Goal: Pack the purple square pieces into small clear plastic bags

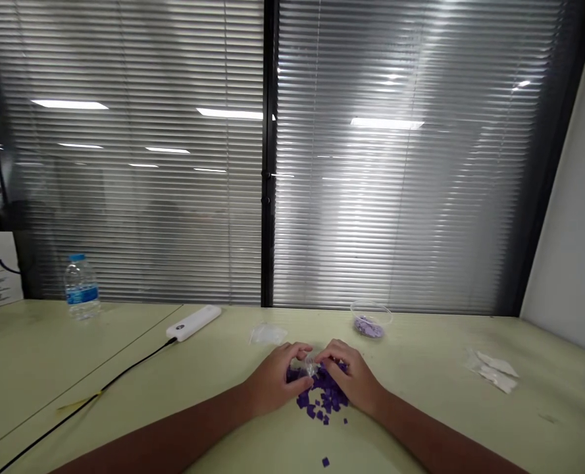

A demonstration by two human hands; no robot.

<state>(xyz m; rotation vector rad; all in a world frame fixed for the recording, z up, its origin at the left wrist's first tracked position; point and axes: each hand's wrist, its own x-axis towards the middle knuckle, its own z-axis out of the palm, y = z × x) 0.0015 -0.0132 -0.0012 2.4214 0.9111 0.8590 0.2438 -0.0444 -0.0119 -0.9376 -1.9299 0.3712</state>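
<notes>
Two bare hands work over the near middle of one pale yellow-green table (174, 388). The left hand (274, 378) has its thumb and fingers clamped on one small, crinkled, clear plastic piece (310, 366); the right hand (355, 378) has its fingertips bent in close to it from the right, and whether they grip it I cannot tell.

Under and between the hands lies one pile of small, flat, deep purple square pieces (328, 397), too many and too overlapped to count. They look matte, lie at mixed angles, and thin out toward the near side, where one single purple square (326, 462) sits well apart.

Beyond the right hand stands one round, clear plastic tub (387, 319) with pale lilac pieces (368, 326) inside. Far of the left hand lies one flat, clear plastic item (267, 334). To the left are one white, rounded power bank (193, 323) with one black cable (119, 376). Two clear bottles with blue labels show: one far left (81, 293), one cut off at the right edge.
</notes>
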